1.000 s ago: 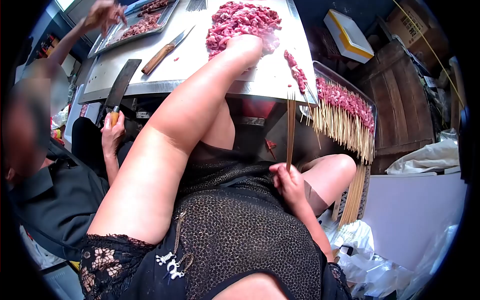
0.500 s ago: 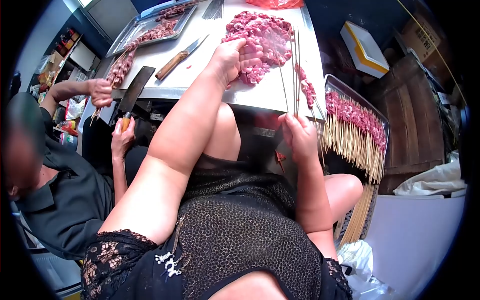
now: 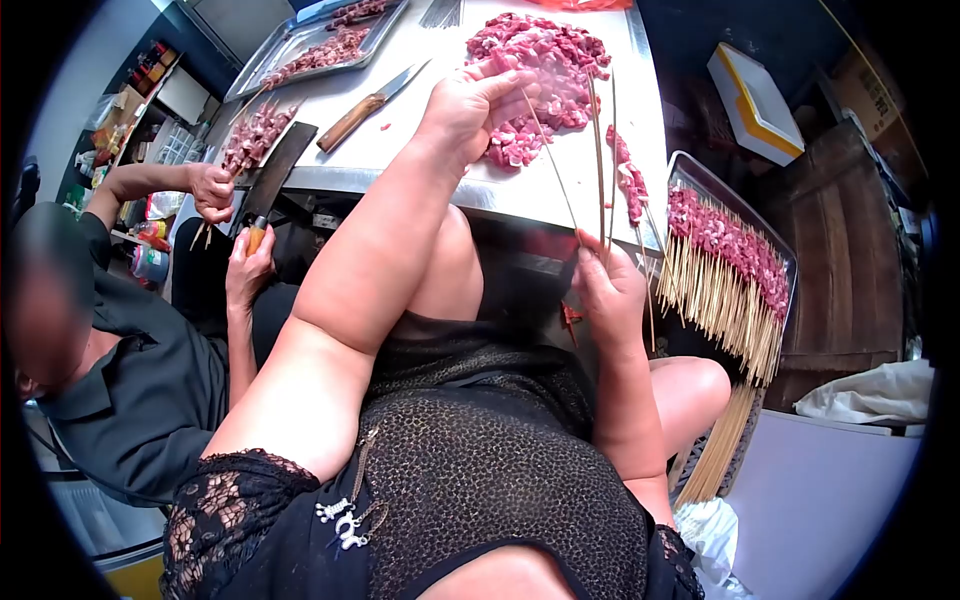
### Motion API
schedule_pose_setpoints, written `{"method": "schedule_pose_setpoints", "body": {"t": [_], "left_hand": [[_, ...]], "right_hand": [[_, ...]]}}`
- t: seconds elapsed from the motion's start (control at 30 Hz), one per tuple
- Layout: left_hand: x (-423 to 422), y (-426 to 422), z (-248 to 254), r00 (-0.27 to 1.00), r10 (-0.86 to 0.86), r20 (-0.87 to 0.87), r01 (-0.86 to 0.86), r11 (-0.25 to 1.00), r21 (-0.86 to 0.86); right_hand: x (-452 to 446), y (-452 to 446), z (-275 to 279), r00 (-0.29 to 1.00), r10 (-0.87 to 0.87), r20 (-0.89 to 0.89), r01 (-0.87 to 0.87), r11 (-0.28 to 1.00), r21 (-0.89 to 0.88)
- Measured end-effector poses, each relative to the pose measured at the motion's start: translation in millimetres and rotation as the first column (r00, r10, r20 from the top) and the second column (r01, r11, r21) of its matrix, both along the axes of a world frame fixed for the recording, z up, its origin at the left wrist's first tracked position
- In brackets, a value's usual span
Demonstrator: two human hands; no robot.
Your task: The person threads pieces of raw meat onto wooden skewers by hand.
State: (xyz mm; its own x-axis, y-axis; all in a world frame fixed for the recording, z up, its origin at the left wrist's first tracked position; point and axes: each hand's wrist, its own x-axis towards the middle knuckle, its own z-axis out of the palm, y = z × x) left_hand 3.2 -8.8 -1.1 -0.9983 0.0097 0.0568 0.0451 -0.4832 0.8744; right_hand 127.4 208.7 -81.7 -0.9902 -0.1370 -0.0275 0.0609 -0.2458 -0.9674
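Observation:
My left hand (image 3: 468, 112) is over the near left side of a pile of cut raw meat (image 3: 545, 50) on the metal-edged table. Thumb and fingers pinch together on what looks like a small piece of meat, partly hidden by the fingers. The tip of one thin skewer (image 3: 551, 155) reaches close to these fingers. Just off the table's front edge, my right hand (image 3: 612, 285) is closed around the lower ends of several skewers, which point up and fan apart. A skewer loaded with meat (image 3: 627, 180) lies on the table beside them.
To the right, a metal tray (image 3: 790, 260) holds rows of meat skewers (image 3: 730, 260), with bare sticks (image 3: 722, 445) below. A wooden-handled knife (image 3: 352, 122) lies on the table. At left, a co-worker's hands hold a cleaver (image 3: 278, 172) and several meat skewers (image 3: 255, 140). Another tray (image 3: 378, 45) stands behind.
My left hand's fingers have closed into a pinch near a skewer tip. One skewer in my right hand now leans left toward it. The co-worker's bunch has shifted slightly.

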Motion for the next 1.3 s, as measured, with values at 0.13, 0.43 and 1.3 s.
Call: {"method": "schedule_pose_setpoints", "body": {"t": [0.13,0.43,1.3], "left_hand": [[5,6,4,1.000,0.024,-0.004,-0.024,1.000,-0.015],[11,12,-1,0.999,-0.028,0.022,0.026,0.995,0.091],[21,32,0,0.997,-0.039,0.064,0.034,0.996,0.084]], "right_hand": [[0,5,5,1.000,-0.026,-0.009,0.026,0.998,0.065],[5,2,-2,0.947,-0.133,-0.292,0.220,0.931,0.291],[1,1,-6,0.887,-0.139,-0.441,0.333,0.853,0.402]]}}
